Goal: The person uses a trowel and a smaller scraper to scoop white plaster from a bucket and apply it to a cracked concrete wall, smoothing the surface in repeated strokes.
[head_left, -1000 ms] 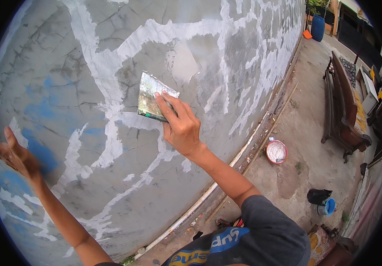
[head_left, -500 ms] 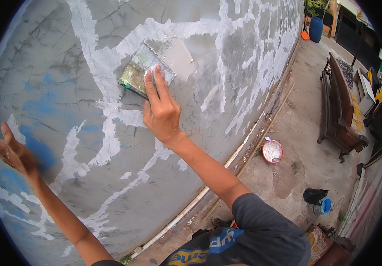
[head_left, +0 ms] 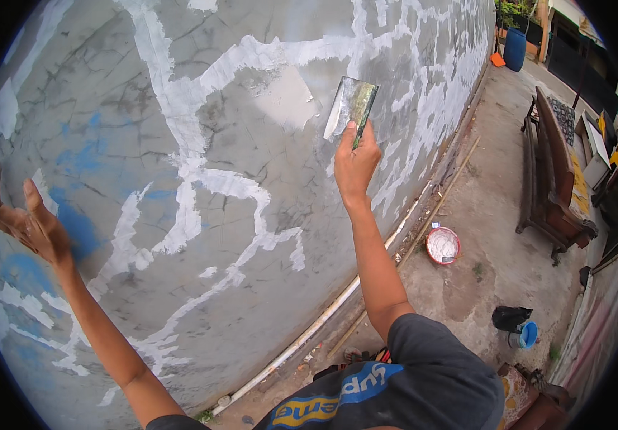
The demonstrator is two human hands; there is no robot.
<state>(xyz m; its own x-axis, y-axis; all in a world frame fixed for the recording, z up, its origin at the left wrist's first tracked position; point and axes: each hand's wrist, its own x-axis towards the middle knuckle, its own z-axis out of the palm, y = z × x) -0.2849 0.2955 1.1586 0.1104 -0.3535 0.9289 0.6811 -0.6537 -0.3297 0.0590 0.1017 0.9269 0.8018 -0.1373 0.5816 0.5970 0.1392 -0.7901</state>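
Observation:
My right hand [head_left: 359, 163] grips a flat putty knife [head_left: 352, 109] by its lower edge, the thumb pressed on its face. White filler coats the left part of the blade, and the rest is stained green and brown. Whether the blade touches the wall cannot be told. My left hand [head_left: 31, 221] is at the far left, fingers spread, against or close to the wall. The grey cracked wall [head_left: 252, 150] carries white filler strips [head_left: 183, 129] along its cracks. A cream-white patch [head_left: 286, 98] lies just left of the knife.
A red-rimmed bucket of white paste [head_left: 442, 245] stands on the concrete floor, a tool inside. A white pipe [head_left: 309, 333] runs along the wall's foot. Farther right are a wooden bench [head_left: 549, 172], a blue pail [head_left: 526, 335] with a black bag [head_left: 510, 317], and a blue barrel [head_left: 515, 49].
My right hand has moved right with the putty knife, away from the filler strip beside the cream-white patch, and the blade has turned. My left hand stays in nearly the same place.

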